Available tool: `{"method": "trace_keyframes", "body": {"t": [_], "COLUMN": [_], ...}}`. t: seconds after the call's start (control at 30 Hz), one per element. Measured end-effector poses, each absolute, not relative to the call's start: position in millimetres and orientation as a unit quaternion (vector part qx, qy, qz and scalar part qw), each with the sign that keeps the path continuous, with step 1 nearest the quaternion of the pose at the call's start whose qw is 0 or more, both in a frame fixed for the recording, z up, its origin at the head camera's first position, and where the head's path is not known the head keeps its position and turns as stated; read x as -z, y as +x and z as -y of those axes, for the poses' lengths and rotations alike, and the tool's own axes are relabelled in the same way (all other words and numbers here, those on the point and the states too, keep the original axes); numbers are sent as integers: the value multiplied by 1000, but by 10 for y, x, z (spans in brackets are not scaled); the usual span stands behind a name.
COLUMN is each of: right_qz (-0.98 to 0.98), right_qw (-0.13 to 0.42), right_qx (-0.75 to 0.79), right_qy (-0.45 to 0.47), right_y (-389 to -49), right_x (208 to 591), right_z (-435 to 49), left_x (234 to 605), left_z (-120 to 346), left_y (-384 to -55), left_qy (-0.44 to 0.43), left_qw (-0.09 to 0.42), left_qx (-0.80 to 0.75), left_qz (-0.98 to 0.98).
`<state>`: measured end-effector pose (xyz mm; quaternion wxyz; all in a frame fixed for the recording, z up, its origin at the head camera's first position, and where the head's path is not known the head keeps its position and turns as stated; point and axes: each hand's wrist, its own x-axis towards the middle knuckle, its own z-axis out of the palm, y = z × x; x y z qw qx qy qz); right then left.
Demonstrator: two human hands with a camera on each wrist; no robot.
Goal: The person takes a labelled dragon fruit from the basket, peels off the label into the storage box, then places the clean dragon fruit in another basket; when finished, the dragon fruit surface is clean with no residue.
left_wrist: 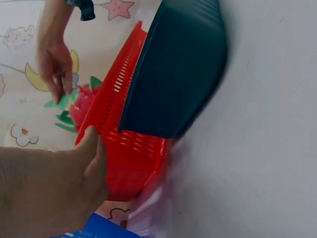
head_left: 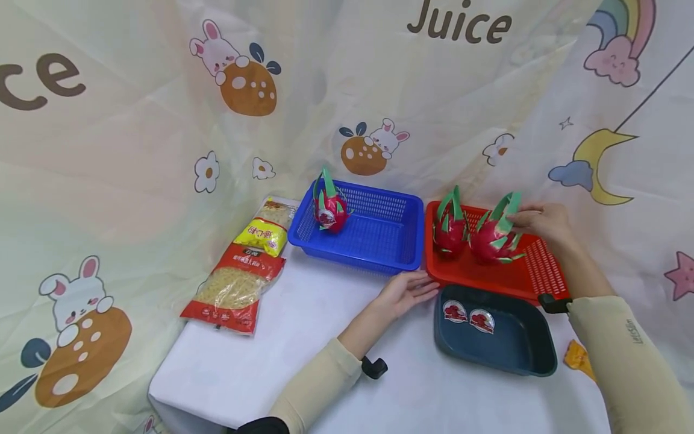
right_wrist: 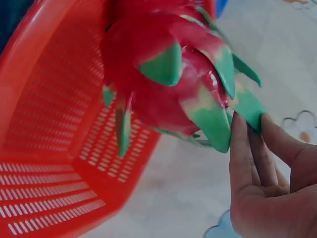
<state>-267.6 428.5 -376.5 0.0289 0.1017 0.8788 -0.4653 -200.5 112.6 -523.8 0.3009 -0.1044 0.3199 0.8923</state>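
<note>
My right hand pinches a green leaf at the top of a red dragon fruit, which is at the red basket. Thumb and fingertips show on that leaf in the right wrist view. Another dragon fruit stands just left of it in the same basket. My left hand lies palm up with relaxed fingers beside the red basket's front left corner, fingertips near the dark teal tray. It holds nothing. A third dragon fruit, bearing a round sticker, sits in the blue basket.
Two round stickers lie on the teal tray's inner left side. At the left of the white table are a red bag of pasta and a yellow packet. An orange wrapper lies near my right sleeve. A printed curtain hangs behind.
</note>
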Motion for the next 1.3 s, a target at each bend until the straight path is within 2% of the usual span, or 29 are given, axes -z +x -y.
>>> {"method": "trace_keyframes", "body": {"t": [0.4, 0.8, 1.3], "right_qz": [-872, -869, -873], "right_qw": [42, 94, 89], "right_qx": [468, 478, 475], "right_qy": [136, 84, 66], "right_y": [-2967, -3200, -3321], "right_x": [3936, 4121, 4280], "right_z": [-4425, -4484, -4583], "left_x": [5249, 5275, 5317], "left_z": [-1140, -1100, -1105], "left_y": [-2032, -2032, -2033], "left_qy": [-111, -105, -94], "left_qw": [308, 302, 312], "left_qx": [-902, -906, -904], "left_qz": [-281, -278, -276]}}
